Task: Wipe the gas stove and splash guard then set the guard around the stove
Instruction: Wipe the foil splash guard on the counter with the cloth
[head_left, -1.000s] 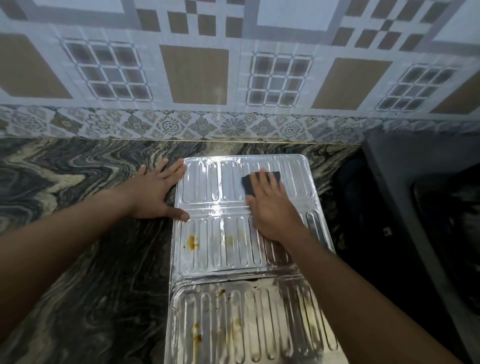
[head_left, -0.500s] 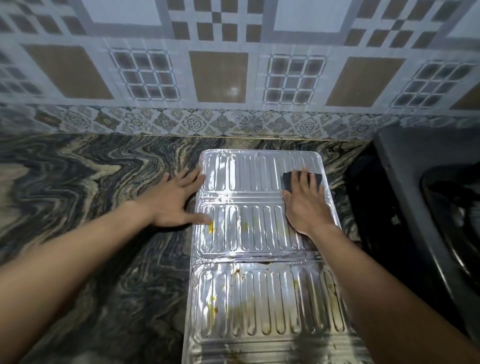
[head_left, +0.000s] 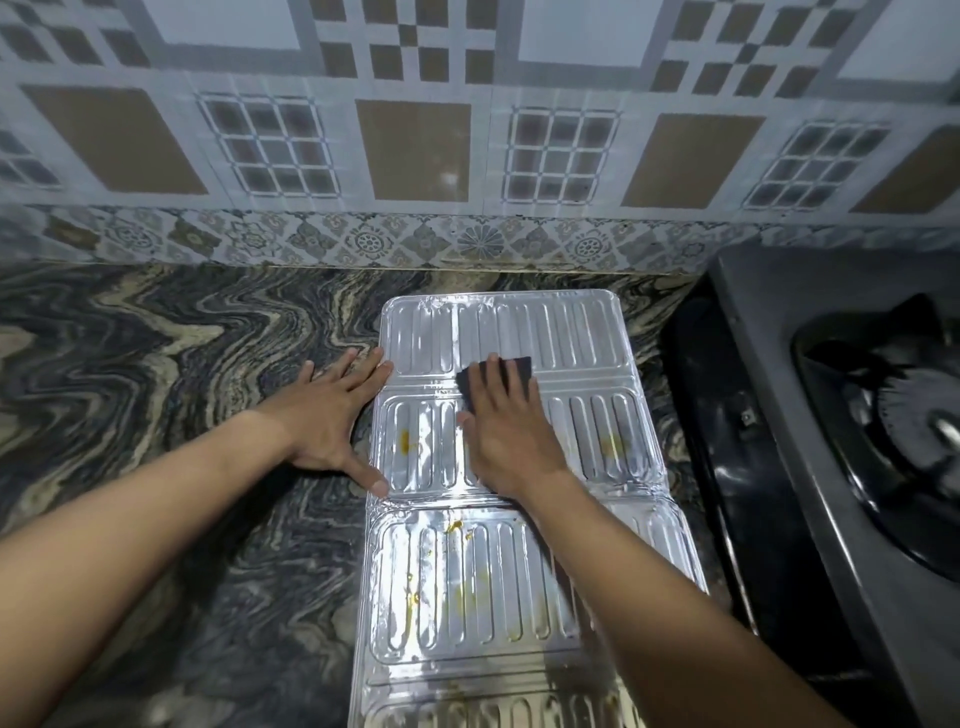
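Note:
A shiny ribbed foil splash guard (head_left: 571, 338) lies flat and unfolded on the marbled counter, with yellow-brown stains on its middle and near panels. My right hand (head_left: 511, 441) presses a dark cloth (head_left: 493, 379) flat onto the far panel, fingers spread over it. My left hand (head_left: 332, 421) lies flat and spread on the counter, thumb and fingertips touching the guard's left edge. The black gas stove (head_left: 779, 395) stands to the right, one burner (head_left: 914, 415) showing.
The dark marbled counter (head_left: 156, 389) stretches left of the guard. A patterned tiled wall (head_left: 415, 150) rises just behind the guard's far edge. A narrow dark gap separates the guard from the stove.
My right hand slid the cloth from the guard's right side toward its middle. The left hand stayed at the guard's left edge. The view shifted slightly.

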